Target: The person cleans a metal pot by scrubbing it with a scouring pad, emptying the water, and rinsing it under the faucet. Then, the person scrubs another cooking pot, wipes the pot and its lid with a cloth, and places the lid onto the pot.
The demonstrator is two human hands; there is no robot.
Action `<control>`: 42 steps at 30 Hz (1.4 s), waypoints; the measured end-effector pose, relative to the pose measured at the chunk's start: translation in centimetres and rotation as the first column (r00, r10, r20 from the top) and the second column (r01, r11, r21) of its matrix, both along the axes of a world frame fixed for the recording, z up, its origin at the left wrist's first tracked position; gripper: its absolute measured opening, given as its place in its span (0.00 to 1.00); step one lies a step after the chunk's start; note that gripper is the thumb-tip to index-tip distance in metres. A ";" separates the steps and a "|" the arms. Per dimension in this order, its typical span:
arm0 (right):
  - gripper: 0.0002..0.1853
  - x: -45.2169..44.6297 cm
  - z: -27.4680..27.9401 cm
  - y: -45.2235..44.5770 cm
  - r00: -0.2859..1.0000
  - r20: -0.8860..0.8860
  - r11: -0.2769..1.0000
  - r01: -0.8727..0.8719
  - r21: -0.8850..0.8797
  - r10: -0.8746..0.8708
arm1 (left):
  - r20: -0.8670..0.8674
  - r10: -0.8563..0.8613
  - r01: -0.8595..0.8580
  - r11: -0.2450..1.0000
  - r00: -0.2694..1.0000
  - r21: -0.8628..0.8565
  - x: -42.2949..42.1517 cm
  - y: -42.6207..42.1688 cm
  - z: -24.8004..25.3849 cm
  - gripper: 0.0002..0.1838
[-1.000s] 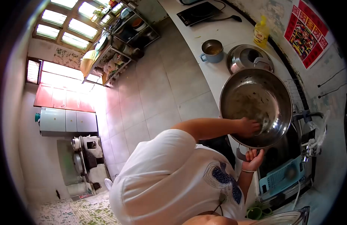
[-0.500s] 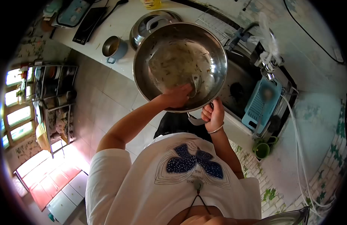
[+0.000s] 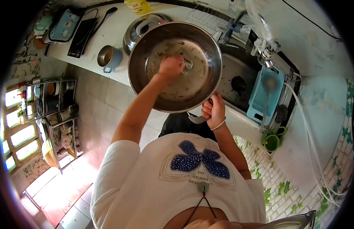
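While our left arm stretches up and inward from the left sleeve, our left hand (image 3: 172,65) is down inside the wide steel pan (image 3: 209,63), left of its middle, with the back of the hand uppermost and the fingers bunched. A pale, shiny piece (image 3: 188,64) shows just beside the fingertips; we cannot tell what it is or whether they pinch it. The pan sits in the upper middle of the frame, cloudy liquid (image 3: 184,86) and dark bits in its bottom. Our right hand (image 3: 214,109) is below the pan's lower right rim, elbow bent, its fingers curled round the right end of the grey handle (image 3: 198,118). Behind the pan, at its upper left, we see a domed metal lid (image 3: 130,36), partly covered by it. Left of these stand a blue pot (image 3: 115,57) and, farther off, a black cooktop (image 3: 80,42) beside a black utensil (image 3: 102,23). To the right lies the sink (image 3: 230,68), its left part hidden by the pan; the tap (image 3: 268,61) hangs over its upper right, near a blue basket (image 3: 257,100), and a green cup (image 3: 270,143) is below that.
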State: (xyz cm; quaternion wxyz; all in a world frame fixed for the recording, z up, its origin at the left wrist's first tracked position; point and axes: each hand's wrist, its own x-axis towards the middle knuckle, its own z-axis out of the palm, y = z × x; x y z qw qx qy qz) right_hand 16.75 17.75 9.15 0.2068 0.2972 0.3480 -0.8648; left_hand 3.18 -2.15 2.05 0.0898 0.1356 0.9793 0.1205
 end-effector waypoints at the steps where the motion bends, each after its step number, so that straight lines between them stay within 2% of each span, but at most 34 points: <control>1: 0.06 0.1 0.0 0.0 1.000 -0.001 1.000 0.002 0.004 -0.002 | 0.109 0.068 -0.092 0.967 0.992 0.236 -0.2 -0.8 0.4 0.10; 2: 0.06 0.0 0.1 -0.1 1.000 0.005 1.000 0.013 0.000 -0.013 | 0.228 0.110 -0.204 0.872 0.967 0.445 -0.5 -1.4 0.8 0.09; 3: 0.06 0.0 0.3 0.0 1.000 0.011 1.000 0.012 -0.003 -0.012 | 0.231 0.100 -0.196 0.876 0.968 0.442 -1.0 -2.0 1.5 0.09; 4: 0.06 0.0 0.3 0.0 1.000 0.018 1.000 0.011 -0.006 -0.011 | 0.289 0.115 -0.284 0.702 0.950 0.653 -1.4 -2.6 2.0 0.10; 5: 0.06 0.1 0.2 0.0 1.000 0.024 1.000 0.020 -0.007 -0.020 | 0.353 0.116 -0.364 0.469 0.929 0.805 -1.6 -2.7 2.3 0.11; 6: 0.06 0.1 0.0 0.0 1.000 0.020 1.000 0.020 -0.011 -0.020 | 0.355 0.111 -0.364 0.472 0.928 0.803 -1.7 -2.4 2.1 0.11; 8: 0.05 0.1 0.0 -0.1 1.000 0.015 1.000 0.023 -0.018 -0.022 | 0.415 0.289 -0.505 0.473 0.863 0.722 -2.0 -1.3 1.4 0.14; 9: 0.05 0.0 0.2 -0.1 0.999 0.029 1.000 0.026 -0.017 -0.025 | 0.414 0.286 -0.503 0.477 0.864 0.720 -2.0 -0.3 1.4 0.14; 11: 0.05 0.0 0.3 -0.1 0.998 0.048 0.999 0.034 -0.015 -0.033 | 0.509 -0.008 -0.503 0.144 0.861 0.852 -1.2 2.6 1.3 0.19; 13: 0.05 0.0 0.3 -0.1 0.998 0.054 0.999 0.040 -0.015 -0.039 | 0.383 -0.103 -0.337 0.310 0.918 0.889 -0.3 5.0 0.7 0.24; 15: 0.05 0.1 0.0 -0.1 0.998 0.050 0.999 0.043 -0.016 -0.042 | 0.256 0.046 -0.217 0.683 0.966 0.697 -0.4 8.4 -4.0 0.31; 16: 0.05 0.1 0.0 -0.1 0.998 0.040 0.999 0.041 -0.019 -0.041 | 0.260 0.046 -0.221 0.682 0.965 0.697 0.7 9.3 -4.9 0.31; 18: 0.05 0.0 0.2 -0.2 0.998 0.051 0.999 0.044 -0.011 -0.043 | -0.155 -0.017 0.092 0.868 0.988 0.489 3.4 10.2 -5.1 0.32; 19: 0.05 0.1 0.3 -0.2 0.997 0.061 0.999 0.047 -0.004 -0.047 | -0.153 -0.017 0.091 0.869 0.988 0.486 4.3 9.8 -4.6 0.32; 21: 0.05 0.1 0.2 -0.1 0.997 0.056 0.999 0.048 -0.015 -0.047 | 0.065 -0.300 0.192 0.749 0.952 0.634 5.4 8.4 -3.1 0.31; 22: 0.05 0.1 0.2 -0.1 0.997 0.053 0.998 0.050 -0.024 -0.048 | 0.066 -0.303 0.196 0.752 0.951 0.629 5.8 7.9 -1.1 0.31; 23: 0.05 0.2 0.2 -0.2 0.997 0.051 0.998 0.052 -0.031 -0.051 | 0.437 -0.343 -0.153 0.615 0.832 0.774 5.9 7.6 1.8 0.31; 24: 0.05 0.1 0.1 -0.2 0.997 0.049 0.998 0.055 -0.022 -0.054 | 0.697 -0.443 -0.522 0.463 0.563 0.716 5.8 7.4 4.1 0.31; 26: 0.05 0.1 0.0 -0.2 0.998 0.045 0.999 0.051 -0.016 -0.051 | 0.714 -0.441 -0.570 0.431 0.544 0.700 5.6 8.2 4.9 0.30; 28: 0.04 0.0 0.0 -0.2 0.996 0.069 0.999 0.048 -0.002 -0.048 | 0.552 -0.268 -0.468 0.321 0.789 0.824 4.4 10.5 4.1 0.30; 30: 0.04 -0.1 0.1 -0.2 0.996 0.077 0.999 0.046 0.012 -0.047 | 0.524 -0.084 -0.484 0.285 0.847 0.828 0.9 11.4 3.0 0.36; 31: 0.04 0.0 0.2 -0.2 0.997 0.067 0.999 0.042 0.008 -0.043 | 0.507 0.032 -0.495 0.276 0.861 0.824 -1.3 11.4 2.1 0.39; 32: 0.05 0.0 0.2 -0.1 0.998 0.058 0.999 0.037 0.003 -0.037 | 0.610 0.130 -0.623 0.112 0.782 0.774 -3.4 10.9 2.5 0.40; 33: 0.05 -0.1 0.2 -0.2 0.998 0.054 0.999 0.037 0.006 -0.037 | 0.664 0.172 -0.669 -0.040 0.727 0.742 -5.8 9.7 1.3 0.41; 34: 0.05 -0.1 0.0 -0.2 0.998 0.048 0.999 0.038 0.004 -0.039 | 0.640 0.266 -0.616 -0.176 0.721 0.768 -8.3 8.6 -2.4 0.41; 36: 0.05 0.0 0.0 -0.1 0.998 0.043 0.999 0.041 0.004 -0.041 | 0.622 0.366 -0.573 -0.245 0.692 0.782 -8.9 8.3 -2.2 0.39; 37: 0.05 0.0 0.3 -0.2 0.998 0.047 0.999 0.042 0.010 -0.042 | 0.720 0.235 -0.687 -0.216 0.653 0.694 -7.9 9.0 0.2 0.37; 38: 0.05 -0.1 0.5 -0.3 0.998 0.050 0.999 0.043 0.015 -0.043 | 0.749 0.121 -0.737 -0.132 0.651 0.662 -5.4 9.9 2.0 0.36; 40: 0.05 -0.2 0.4 -0.2 0.998 0.052 0.999 0.036 0.022 -0.037 | 0.741 -0.094 -0.734 0.099 0.665 0.672 -0.2 11.9 4.6 0.34; 42: 0.05 -0.1 0.3 -0.2 0.998 0.058 0.999 0.026 0.027 -0.028 | 0.416 -0.250 -0.351 0.266 0.874 0.898 3.7 12.2 3.2 0.37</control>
